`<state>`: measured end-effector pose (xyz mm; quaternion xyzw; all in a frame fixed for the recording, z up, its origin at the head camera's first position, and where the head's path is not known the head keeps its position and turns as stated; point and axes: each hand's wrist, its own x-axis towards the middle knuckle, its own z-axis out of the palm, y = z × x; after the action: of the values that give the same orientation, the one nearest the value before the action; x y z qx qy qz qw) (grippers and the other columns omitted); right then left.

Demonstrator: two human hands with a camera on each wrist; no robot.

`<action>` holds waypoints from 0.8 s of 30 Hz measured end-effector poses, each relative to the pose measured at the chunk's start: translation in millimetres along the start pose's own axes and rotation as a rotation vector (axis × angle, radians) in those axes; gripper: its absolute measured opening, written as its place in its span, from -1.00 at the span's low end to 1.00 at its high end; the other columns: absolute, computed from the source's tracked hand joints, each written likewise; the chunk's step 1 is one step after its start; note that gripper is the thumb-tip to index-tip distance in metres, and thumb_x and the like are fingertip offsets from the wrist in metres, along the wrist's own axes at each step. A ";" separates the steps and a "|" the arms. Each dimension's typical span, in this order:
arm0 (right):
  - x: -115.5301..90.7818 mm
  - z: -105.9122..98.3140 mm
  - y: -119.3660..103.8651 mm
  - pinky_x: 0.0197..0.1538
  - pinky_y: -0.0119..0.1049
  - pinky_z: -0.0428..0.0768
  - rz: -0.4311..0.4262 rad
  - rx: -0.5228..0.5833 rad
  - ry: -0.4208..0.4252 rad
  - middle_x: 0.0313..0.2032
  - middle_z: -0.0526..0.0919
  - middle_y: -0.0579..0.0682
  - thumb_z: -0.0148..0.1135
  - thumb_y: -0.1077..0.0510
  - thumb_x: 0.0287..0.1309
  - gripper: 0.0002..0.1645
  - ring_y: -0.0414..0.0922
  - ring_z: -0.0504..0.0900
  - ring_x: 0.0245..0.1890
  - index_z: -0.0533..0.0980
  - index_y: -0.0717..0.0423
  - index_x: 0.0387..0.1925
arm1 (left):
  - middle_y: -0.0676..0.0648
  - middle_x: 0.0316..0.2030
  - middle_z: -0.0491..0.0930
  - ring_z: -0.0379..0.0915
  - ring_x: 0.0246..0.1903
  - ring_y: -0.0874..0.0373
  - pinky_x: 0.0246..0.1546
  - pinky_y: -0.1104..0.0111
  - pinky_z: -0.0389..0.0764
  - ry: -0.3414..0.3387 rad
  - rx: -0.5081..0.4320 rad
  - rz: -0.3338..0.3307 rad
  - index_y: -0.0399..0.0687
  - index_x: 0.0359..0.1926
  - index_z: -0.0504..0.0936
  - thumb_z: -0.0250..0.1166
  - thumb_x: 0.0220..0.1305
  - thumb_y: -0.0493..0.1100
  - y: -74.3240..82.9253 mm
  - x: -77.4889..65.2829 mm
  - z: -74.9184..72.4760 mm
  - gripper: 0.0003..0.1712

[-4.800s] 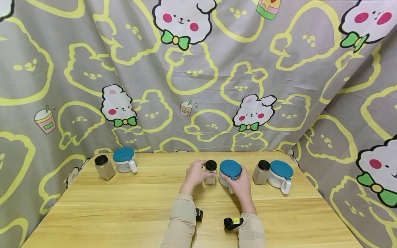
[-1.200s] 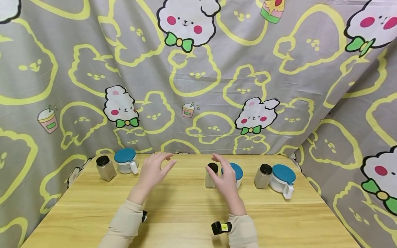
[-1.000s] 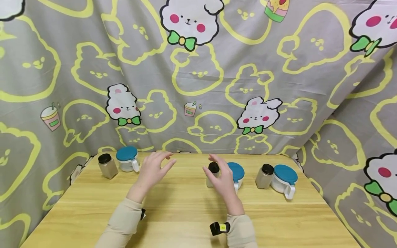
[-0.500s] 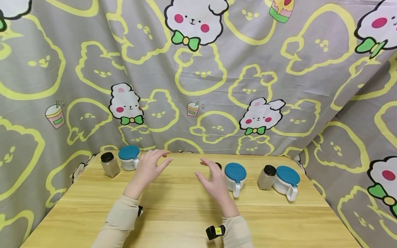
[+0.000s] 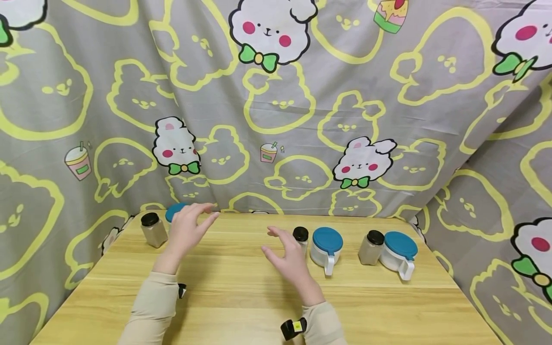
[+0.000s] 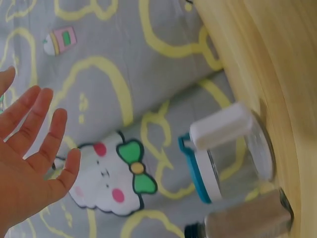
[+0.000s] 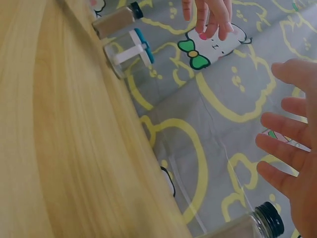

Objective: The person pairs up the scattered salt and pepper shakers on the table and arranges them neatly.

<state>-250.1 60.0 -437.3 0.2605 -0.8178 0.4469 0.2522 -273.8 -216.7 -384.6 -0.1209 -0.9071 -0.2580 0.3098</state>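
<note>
My left hand [image 5: 185,232] hovers, fingers relaxed and holding nothing, in front of a seasoning pot with a blue lid [image 5: 173,210], partly hiding it. In the left wrist view that pot's white handle [image 6: 220,127] shows. Beside the pot stands a squarish spice jar with a black cap [image 5: 154,231]. My right hand [image 5: 288,258], loosely spread and holding nothing, is raised just left of a second black-capped spice jar [image 5: 301,234], hiding part of it. Next to that jar stands another blue-lidded pot [image 5: 326,244], its handle facing me. In the right wrist view, that jar's black cap [image 7: 270,219] appears below the fingers.
A third pair, a black-capped jar [image 5: 371,247] and a blue-lidded pot [image 5: 398,251], stands at the right of the wooden table [image 5: 241,297]. A patterned grey curtain [image 5: 284,124] hangs behind the table. Each wrist bears a small black camera [image 5: 293,328].
Earlier, my left hand held the middle spice jar and my right hand the middle pot. Both were let go, and both hands have moved left, uncovering the middle pot and covering more of the left one.
</note>
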 end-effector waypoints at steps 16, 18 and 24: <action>-5.6 16.3 -10.6 0.14 -0.08 0.57 -0.028 -0.004 -0.092 0.04 0.66 -0.01 0.34 0.02 0.17 -0.43 -0.09 0.60 0.07 0.47 0.00 0.22 | -0.19 -0.10 0.66 0.46 -0.02 -0.23 0.01 -0.21 0.30 0.043 0.033 -0.142 -0.06 0.09 0.62 0.23 0.35 0.10 -40.8 -4.8 -29.5 -0.56; -7.0 18.8 -11.8 0.14 -0.09 0.58 -0.021 -0.005 -0.112 0.05 0.65 -0.01 0.33 0.00 0.18 -0.42 -0.10 0.60 0.08 0.46 -0.02 0.23 | -0.21 -0.10 0.65 0.46 -0.05 -0.23 -0.01 -0.19 0.31 0.059 0.048 -0.146 -0.09 0.09 0.62 0.23 0.34 0.08 -45.9 -5.9 -32.6 -0.56; -9.6 26.5 -14.4 0.18 -0.11 0.56 -0.006 0.014 -0.145 0.04 0.65 -0.02 0.34 0.02 0.17 -0.43 -0.11 0.60 0.09 0.47 -0.03 0.22 | -0.27 -0.05 0.63 0.43 -0.06 -0.24 -0.08 -0.14 0.36 0.081 0.065 -0.182 -0.17 0.09 0.61 0.22 0.35 0.10 -60.3 -9.7 -44.9 -0.51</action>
<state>-238.4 32.4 -447.5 0.2963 -0.8302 0.4317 0.1916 -266.7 -292.1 -384.1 -0.0171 -0.9089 -0.2603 0.3253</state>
